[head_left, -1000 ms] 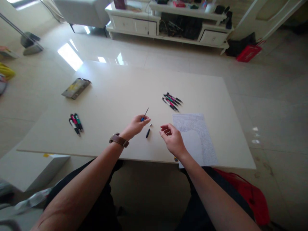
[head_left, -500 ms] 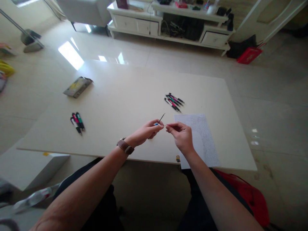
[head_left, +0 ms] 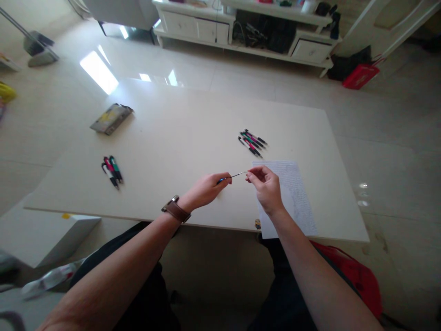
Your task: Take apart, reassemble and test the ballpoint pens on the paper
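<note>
My left hand [head_left: 206, 189], with a brown-strapped watch at the wrist, is closed on a pen refill [head_left: 237, 175]. The refill is thin and dark, with a blue part [head_left: 221, 180] showing at the fingers. It points right, its tip at the fingertips of my right hand [head_left: 267, 187]. Those fingers are pinched together on something too small to make out, possibly only the tip itself. Beneath the right hand and forearm lies a sheet of paper [head_left: 298, 202] covered in writing.
Several pens [head_left: 253, 143] lie grouped beyond the paper on the white table [head_left: 179, 133]. Three more pens [head_left: 112, 173] are at the left, with a grey and yellow box [head_left: 112, 118] behind them. A small cartoon sticker [head_left: 257, 224] sits by the near edge.
The refill has swung from pointing up and right to lying nearly level, its tip now meeting my right fingers. My right hand has shifted slightly right and up.
</note>
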`<state>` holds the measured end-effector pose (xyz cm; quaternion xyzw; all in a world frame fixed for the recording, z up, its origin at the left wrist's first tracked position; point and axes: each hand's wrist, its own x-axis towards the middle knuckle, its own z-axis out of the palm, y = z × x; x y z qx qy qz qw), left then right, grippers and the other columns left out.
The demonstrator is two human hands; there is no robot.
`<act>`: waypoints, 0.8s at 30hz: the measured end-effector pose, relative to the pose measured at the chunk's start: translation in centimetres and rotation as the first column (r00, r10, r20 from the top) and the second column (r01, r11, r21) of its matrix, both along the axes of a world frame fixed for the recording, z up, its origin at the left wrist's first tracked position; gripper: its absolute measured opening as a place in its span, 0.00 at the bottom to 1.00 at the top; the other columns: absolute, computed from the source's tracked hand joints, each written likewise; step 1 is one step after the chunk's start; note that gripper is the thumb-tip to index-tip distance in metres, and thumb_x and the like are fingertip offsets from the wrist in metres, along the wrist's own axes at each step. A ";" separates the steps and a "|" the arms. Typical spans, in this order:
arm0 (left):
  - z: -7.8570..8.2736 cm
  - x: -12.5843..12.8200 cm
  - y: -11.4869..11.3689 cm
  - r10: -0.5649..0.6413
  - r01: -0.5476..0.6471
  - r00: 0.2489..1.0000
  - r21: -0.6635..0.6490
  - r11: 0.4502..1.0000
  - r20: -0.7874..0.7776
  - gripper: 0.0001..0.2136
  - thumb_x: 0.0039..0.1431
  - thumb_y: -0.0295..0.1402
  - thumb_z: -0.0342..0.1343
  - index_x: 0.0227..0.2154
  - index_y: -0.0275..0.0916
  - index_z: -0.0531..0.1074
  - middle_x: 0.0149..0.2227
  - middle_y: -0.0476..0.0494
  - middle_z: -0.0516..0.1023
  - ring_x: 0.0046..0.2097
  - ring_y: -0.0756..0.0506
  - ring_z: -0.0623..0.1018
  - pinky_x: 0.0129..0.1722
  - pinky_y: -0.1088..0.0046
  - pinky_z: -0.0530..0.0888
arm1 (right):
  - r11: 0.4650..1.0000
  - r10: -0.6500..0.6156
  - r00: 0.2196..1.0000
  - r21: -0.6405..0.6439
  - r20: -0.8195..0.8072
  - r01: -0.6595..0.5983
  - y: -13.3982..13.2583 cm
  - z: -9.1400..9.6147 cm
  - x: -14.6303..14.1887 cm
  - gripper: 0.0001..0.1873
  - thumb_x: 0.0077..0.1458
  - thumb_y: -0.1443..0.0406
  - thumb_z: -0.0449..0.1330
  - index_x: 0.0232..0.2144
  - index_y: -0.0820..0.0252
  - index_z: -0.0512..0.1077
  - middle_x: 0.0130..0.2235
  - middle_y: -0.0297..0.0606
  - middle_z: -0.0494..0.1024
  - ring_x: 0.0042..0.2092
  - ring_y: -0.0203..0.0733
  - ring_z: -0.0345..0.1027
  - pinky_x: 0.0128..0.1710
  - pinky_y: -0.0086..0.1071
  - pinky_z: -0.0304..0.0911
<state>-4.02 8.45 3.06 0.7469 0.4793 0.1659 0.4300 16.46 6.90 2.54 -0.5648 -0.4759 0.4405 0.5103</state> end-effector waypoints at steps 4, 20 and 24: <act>0.1 -0.3 0.0 -0.011 0.012 1.000 0.016 1.000 -0.024 0.17 0.69 0.43 0.44 0.41 0.42 0.76 0.26 0.51 0.70 0.28 0.50 0.66 0.30 0.73 0.60 | 1.000 0.013 1.000 -0.010 0.000 -0.013 -0.1 0.2 -0.5 0.08 0.51 0.61 0.67 0.31 0.58 0.74 0.29 0.34 0.77 0.32 0.39 0.73 0.36 0.36 0.71; 0.2 -0.5 -0.9 -0.074 0.080 0.993 0.065 0.995 -0.094 0.13 0.66 0.41 0.49 0.40 0.41 0.75 0.26 0.49 0.74 0.27 0.50 0.68 0.28 0.74 0.59 | 0.904 0.419 0.901 -0.147 0.109 -0.402 -0.7 -0.9 -1.6 0.09 0.52 0.59 0.66 0.34 0.57 0.75 0.31 0.36 0.78 0.34 0.41 0.72 0.36 0.36 0.68; 0.2 -0.9 -0.7 -0.043 0.048 0.995 0.063 0.997 -0.091 0.11 0.63 0.37 0.50 0.43 0.41 0.75 0.27 0.49 0.75 0.28 0.49 0.68 0.29 0.73 0.61 | 0.939 0.342 0.914 -0.119 0.217 -0.323 -0.1 0.7 -0.7 0.26 0.49 0.58 0.70 0.50 0.56 0.71 0.37 0.36 0.77 0.35 0.40 0.71 0.36 0.35 0.68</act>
